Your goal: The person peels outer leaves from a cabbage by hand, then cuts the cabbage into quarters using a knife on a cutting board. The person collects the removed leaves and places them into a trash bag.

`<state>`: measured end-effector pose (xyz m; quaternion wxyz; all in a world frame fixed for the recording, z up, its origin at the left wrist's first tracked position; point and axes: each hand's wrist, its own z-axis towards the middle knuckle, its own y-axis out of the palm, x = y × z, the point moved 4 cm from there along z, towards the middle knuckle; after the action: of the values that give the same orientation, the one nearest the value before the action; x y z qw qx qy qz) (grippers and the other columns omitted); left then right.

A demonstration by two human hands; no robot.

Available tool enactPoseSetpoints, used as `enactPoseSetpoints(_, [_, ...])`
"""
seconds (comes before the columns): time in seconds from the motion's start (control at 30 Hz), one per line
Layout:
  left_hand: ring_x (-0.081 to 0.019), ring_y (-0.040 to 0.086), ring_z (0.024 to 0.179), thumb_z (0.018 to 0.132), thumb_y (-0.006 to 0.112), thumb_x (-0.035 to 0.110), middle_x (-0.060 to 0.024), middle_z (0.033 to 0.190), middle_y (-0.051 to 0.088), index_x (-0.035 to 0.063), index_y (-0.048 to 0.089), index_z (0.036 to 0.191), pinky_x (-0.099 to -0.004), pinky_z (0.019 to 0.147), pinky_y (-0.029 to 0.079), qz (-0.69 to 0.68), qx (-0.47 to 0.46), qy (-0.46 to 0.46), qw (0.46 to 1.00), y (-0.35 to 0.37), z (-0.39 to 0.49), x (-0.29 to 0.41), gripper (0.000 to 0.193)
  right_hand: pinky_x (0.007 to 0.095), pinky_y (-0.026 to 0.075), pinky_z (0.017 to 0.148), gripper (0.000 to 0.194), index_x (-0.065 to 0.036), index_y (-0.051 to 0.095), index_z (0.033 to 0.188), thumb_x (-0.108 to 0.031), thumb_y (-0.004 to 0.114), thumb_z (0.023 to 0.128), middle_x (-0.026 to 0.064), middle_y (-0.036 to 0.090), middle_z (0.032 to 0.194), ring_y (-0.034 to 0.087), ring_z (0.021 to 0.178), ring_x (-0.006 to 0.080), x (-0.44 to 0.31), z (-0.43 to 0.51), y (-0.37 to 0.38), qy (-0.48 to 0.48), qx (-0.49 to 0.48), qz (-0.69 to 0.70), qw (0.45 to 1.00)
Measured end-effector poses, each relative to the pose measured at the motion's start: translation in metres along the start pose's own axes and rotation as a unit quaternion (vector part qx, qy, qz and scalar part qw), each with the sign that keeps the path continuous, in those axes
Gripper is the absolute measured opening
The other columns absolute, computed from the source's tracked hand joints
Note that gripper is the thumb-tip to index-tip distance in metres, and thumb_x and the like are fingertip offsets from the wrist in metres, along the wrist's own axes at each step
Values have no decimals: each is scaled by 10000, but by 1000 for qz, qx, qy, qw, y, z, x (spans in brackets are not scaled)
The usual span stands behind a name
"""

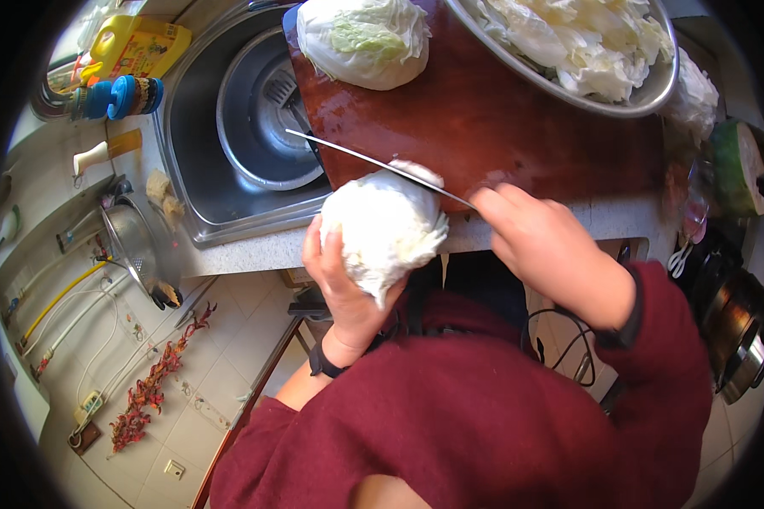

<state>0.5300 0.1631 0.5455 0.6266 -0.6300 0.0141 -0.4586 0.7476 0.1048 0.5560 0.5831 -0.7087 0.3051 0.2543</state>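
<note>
My left hand [340, 280] grips a pale head of cabbage [382, 223], holding it up from below at the front edge of the counter. In my right hand [535, 238] is a kitchen knife, whose handle my fingers hide. Its thin blade [356, 154], seen nearly edge-on, reaches left across the far side of the cabbage and out towards the sink. Beyond the blade lies a reddish-brown cutting board [516, 140], wet in places. A second, whole cabbage [366, 41] rests at the board's far left.
A steel bowl [665, 89] of torn cabbage leaves stands at the far right. Left of the board, a sink [191, 165] holds a metal basin [229, 140] with a slotted turner [280, 88]. A cut green melon or gourd [732, 168] sits at right. A yellow jug [140, 51] stands behind the sink.
</note>
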Motion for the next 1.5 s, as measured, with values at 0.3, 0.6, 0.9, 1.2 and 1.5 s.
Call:
enactPoseSetpoints(0.3, [-309, 411, 1269, 580, 870, 297, -139, 1382, 385, 71, 278, 1400, -423, 1058, 348, -434, -47, -231, 869, -20, -5, -70, 1037, 425, 485, 545, 230, -99, 522, 978, -40, 568, 760, 106, 528, 804, 589, 670, 329, 11, 11, 21, -9, 86, -19, 996])
enactPoseSetpoints(0.6, [-314, 406, 1296, 675, 799, 463, -125, 1446, 371, 112, 313, 1436, -492, 1064, 362, -784, 22, -328, 526, -23, -54, -123, 969, 345, 480, 560, 410, -105, 633, 1098, -15, 674, 700, 72, 524, 779, 579, 638, 255, 14, -7, -7, -5, 171, -128, 977])
enactPoseSetpoints(0.9, [-324, 360, 1331, 762, 676, 564, -105, 1465, 358, 164, 308, 1444, -528, 1092, 308, -841, 39, -389, 375, -1, -22, -91, 872, 334, 455, 592, 501, -156, 641, 1124, -135, 757, 637, 39, 483, 786, 522, 662, 209, 19, 20, 29, -82, 164, -200, 963])
enactPoseSetpoints(1.2, [-332, 392, 1304, 787, 673, 529, -107, 1439, 395, 159, 318, 1438, -546, 1079, 307, -803, 27, -424, 419, -13, 1, -50, 829, 417, 409, 866, 652, -118, 593, 1219, -288, 794, 622, 113, 531, 1081, 489, 1013, 299, 8, 22, 28, -33, 169, -136, 976])
enactPoseSetpoints(1.5, [-238, 388, 1259, 765, 765, 348, -115, 1347, 383, 16, 222, 1413, -371, 1060, 318, -534, -146, -271, 787, -16, 38, 23, 908, 380, 275, 1093, 1120, -64, 188, 1469, -259, 883, 613, 171, 307, 1421, 320, 1323, 276, -21, 1, 14, 22, 88, 472, 877])
